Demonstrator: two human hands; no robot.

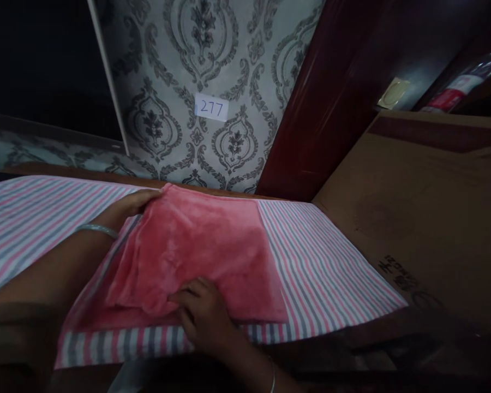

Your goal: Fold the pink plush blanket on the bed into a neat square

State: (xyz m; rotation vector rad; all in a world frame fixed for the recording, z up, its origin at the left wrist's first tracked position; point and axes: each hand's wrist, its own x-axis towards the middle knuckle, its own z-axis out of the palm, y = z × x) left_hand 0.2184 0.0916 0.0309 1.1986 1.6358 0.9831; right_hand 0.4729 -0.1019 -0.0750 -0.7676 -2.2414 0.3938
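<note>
A folded pink plush cloth (213,245) lies in layers on the striped tablecloth (319,262). My left hand (141,202) is closed on its far left corner, with a pale bangle on that wrist. The fingertips there are partly hidden by the fabric. At the near edge, my right hand (202,314) is curled with its fingers pinching the cloth. The layers on the left side are uneven and fan out towards me, while the right side is a fairly straight single edge.
Beyond the table stands a patterned wall with a paper label (211,107) marked 277. A dark screen (45,65) hangs at the upper left. On the right a large cardboard box (425,218) borders the table, with a bottle (454,93) behind it.
</note>
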